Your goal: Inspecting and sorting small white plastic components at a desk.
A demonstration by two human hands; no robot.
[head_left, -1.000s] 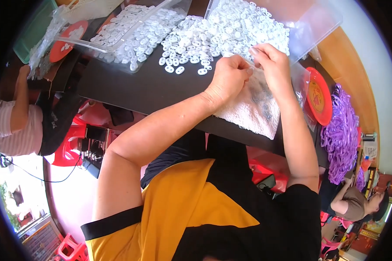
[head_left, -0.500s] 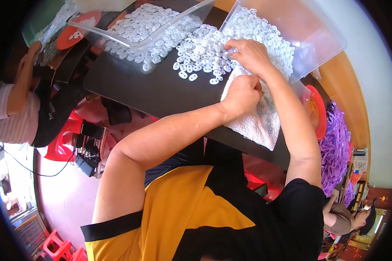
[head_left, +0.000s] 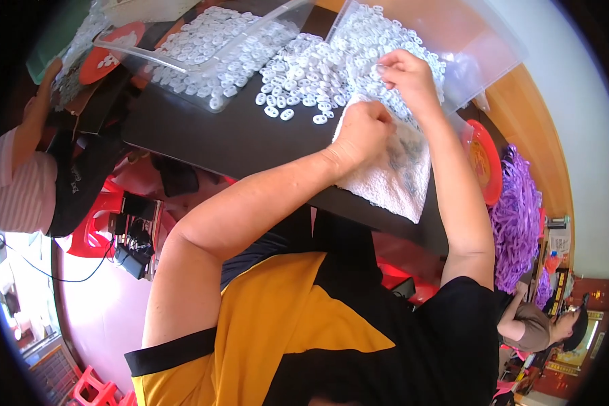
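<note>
Small white oval plastic pieces with two holes lie in a loose pile on the dark table, between two clear bins of the same pieces. Over the edge of the right-hand bin is my right hand, its thumb and fingers pinched on a white oval piece. My left hand rests on a white towel at the table's near edge. Its fingers are curled closed, and what they hold, if anything, is hidden. Dark smudges show on the towel beside it.
The left clear bin and right clear bin stand at the back. A red plate and purple strips are at right. Another person's arm is by an orange-red plate at far left. Another person sits at lower right.
My right hand has moved right, away from the loose pile and over the right bin's pieces. The left hand stays on the towel. The whole view has shifted slightly.
</note>
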